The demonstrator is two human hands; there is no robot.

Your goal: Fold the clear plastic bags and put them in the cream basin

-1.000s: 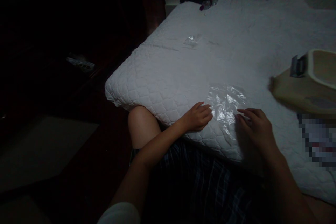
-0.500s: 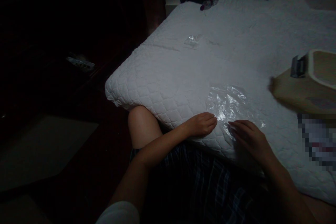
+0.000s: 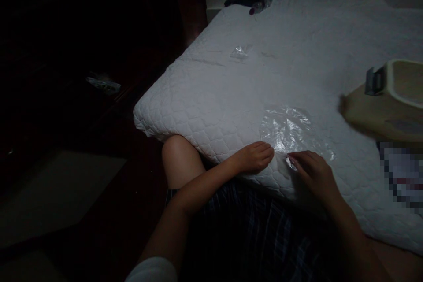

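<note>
My left hand (image 3: 253,157) and right hand (image 3: 313,175) lie flat, fingers together, on the mattress (image 3: 214,97), fingertips touching the near edge of the clear plastic bag (image 3: 291,128) just beyond them.

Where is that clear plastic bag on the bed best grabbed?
Probably its near edge, pinched from the bed's front: the clear plastic bag lies flat on the mattress, so only an edge lifts, and this one is beside the left hand and right hand.
</note>
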